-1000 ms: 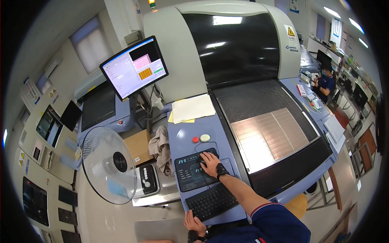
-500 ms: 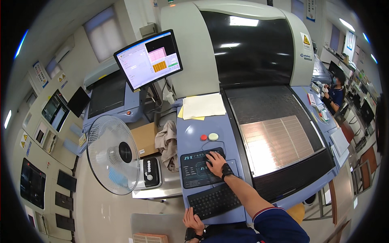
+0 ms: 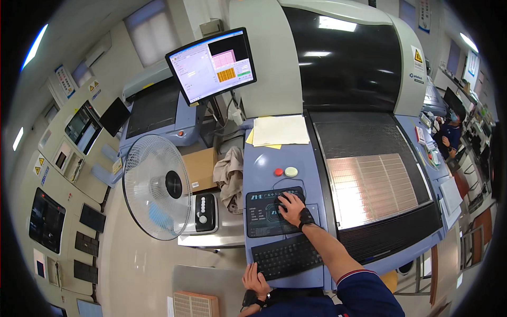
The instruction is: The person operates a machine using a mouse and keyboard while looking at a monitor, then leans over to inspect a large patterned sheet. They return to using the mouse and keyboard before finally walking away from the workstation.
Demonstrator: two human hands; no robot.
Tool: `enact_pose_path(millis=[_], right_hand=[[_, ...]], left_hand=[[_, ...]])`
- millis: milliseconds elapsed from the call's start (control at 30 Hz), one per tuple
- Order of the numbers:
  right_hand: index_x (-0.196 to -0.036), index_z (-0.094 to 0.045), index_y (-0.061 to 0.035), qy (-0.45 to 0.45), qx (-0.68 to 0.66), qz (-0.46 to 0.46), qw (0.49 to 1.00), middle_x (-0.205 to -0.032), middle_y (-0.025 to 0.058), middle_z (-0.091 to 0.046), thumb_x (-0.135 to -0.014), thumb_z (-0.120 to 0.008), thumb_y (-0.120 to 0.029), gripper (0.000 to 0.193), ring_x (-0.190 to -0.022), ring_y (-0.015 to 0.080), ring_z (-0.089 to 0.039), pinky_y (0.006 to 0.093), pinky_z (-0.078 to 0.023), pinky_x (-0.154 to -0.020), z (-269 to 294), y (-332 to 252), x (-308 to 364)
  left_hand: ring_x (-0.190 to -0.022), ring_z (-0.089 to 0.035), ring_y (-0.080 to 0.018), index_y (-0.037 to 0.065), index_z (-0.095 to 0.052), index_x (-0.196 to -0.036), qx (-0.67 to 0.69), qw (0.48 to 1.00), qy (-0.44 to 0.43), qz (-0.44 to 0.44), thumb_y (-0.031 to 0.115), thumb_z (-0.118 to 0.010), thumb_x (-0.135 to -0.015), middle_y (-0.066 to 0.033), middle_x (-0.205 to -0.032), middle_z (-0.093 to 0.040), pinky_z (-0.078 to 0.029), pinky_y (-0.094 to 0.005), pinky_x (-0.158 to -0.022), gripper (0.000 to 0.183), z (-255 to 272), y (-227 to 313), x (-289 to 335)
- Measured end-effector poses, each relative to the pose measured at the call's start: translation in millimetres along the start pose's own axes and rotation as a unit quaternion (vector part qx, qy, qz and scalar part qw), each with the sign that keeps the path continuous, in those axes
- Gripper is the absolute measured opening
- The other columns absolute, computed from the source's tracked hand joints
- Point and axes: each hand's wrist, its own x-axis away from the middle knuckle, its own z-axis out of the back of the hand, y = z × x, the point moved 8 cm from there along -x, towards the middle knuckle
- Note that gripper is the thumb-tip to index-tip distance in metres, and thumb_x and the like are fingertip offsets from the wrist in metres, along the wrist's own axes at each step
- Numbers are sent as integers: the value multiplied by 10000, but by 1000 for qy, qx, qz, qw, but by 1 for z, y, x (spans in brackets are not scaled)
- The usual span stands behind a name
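Observation:
My right hand (image 3: 290, 209) rests over a dark mouse (image 3: 282, 200), mostly hidden under the fingers, on a black printed mouse pad (image 3: 260, 226). Just below the pad lies a black keyboard (image 3: 285, 258). My left hand (image 3: 255, 281) is at the keyboard's near left corner, fingers extended along its edge and holding nothing. Above and to the left, a monitor (image 3: 193, 76) displays a pale window with pink and orange picture panes. On the machine bed to the right lies a copper-coloured gridded panel (image 3: 372, 185).
A red button (image 3: 278, 172) and a pale round button (image 3: 291, 171) sit above the pad, below some paper sheets (image 3: 280, 130). A fan (image 3: 157, 187) stands at left by a cardboard box (image 3: 202, 168) and cloth (image 3: 228, 179). Gridded panels (image 3: 194, 305) are stacked low left. A co-worker (image 3: 450, 133) is far right.
The whole view has shifted, so the scene sits farther right and mostly a little higher. My right hand stays on the mouse and my left hand stays at the keyboard corner.

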Motion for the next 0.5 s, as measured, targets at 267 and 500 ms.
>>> enact_pose_path(millis=[267,500], right_hand=[[-1218,-661,-136,2,-4,1,1000,-1324,136,-598,-859,-725,-213,373,-1229,361,-559,489,-500,-989,-1,-2,-1],[-1243,-651,-141,-14,5,-1,1000,-1345,136,-584,-891,-703,-232,368,-1252,361,-544,490,-494,-1002,-4,0,-1]], left_hand=[[-1268,-546,-390,-20,-629,-1276,-3,1000,6,-5,230,-448,-954,-191,-1268,-655,-373,-506,-1040,446,1,2,-2],[-1257,-557,-387,-34,-643,-1255,11,1000,25,-4,215,-451,-944,-199,-1247,-665,-376,-492,-1041,443,2,5,-3]])
